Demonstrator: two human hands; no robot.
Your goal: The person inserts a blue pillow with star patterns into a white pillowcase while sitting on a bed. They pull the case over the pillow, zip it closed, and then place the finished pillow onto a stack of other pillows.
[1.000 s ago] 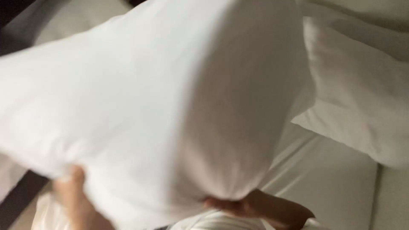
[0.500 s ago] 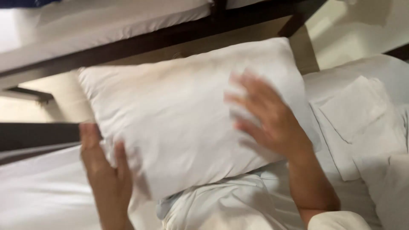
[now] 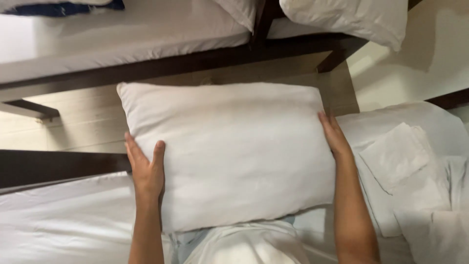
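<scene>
A plump white pillow (image 3: 234, 151) fills the middle of the view, held up flat in front of me between both hands. My left hand (image 3: 145, 168) presses against its left edge, fingers pointing up with the thumb on the front face. My right hand (image 3: 333, 134) grips its right edge with the palm against the side. Below the pillow is my light-coloured shirt (image 3: 244, 247).
White bedding (image 3: 63, 225) lies on the bed at lower left, and rumpled white sheets with a folded cloth (image 3: 398, 156) at right. A dark wooden bed frame (image 3: 58, 164) runs behind. Another bed (image 3: 122, 39) with a white pillow (image 3: 351, 17) stands farther off across the tiled floor (image 3: 83, 122).
The pillow swung down from filling the view to level and flat. My right hand slid from its front face to its right edge; my left hand shifted onto the left edge.
</scene>
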